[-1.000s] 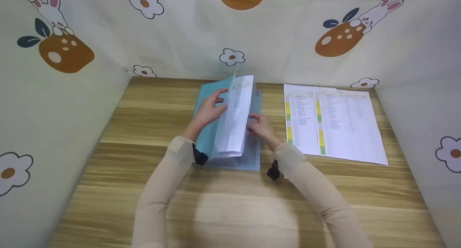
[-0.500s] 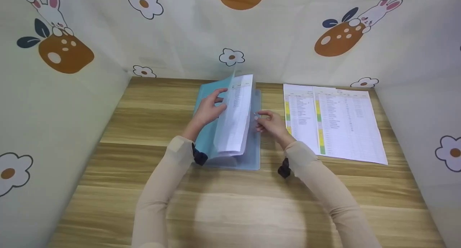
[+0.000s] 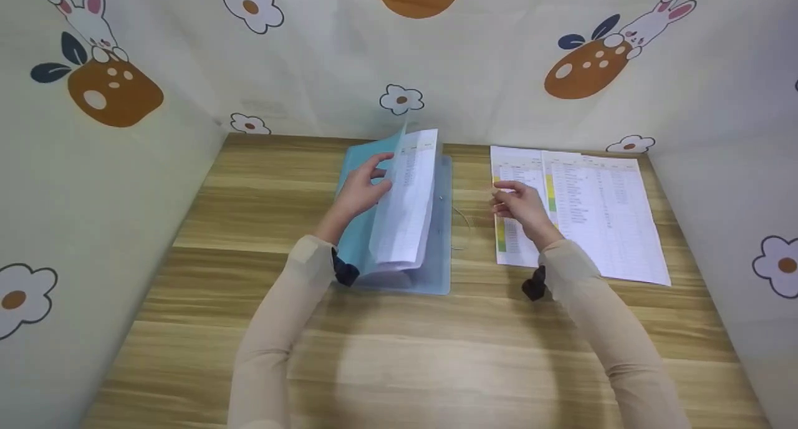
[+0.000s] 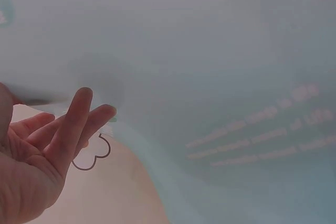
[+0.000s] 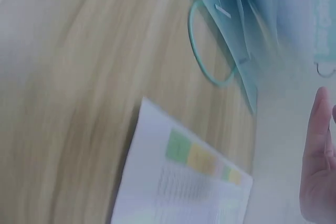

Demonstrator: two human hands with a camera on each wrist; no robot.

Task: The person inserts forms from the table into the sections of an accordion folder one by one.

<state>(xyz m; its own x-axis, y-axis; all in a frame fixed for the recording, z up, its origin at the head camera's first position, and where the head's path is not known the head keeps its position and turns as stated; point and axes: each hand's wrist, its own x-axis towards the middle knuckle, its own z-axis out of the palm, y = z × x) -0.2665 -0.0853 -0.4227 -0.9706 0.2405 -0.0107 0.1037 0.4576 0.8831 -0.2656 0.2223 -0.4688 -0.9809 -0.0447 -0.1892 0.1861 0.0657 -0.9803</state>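
Fingers of my right hand (image 3: 525, 209), loosely bent and empty, should pinch this likely light, limp paper (image 3: 515, 245) at the edge nearest them.

the left hand (image 3: 361, 191) hides part of the blue folder (image 3: 441, 267), the right hand (image 3: 525, 206) part of a sheet (image 3: 514, 245) printed too small to read; the near edge of the bench (image 3: 430, 366) is cut off.
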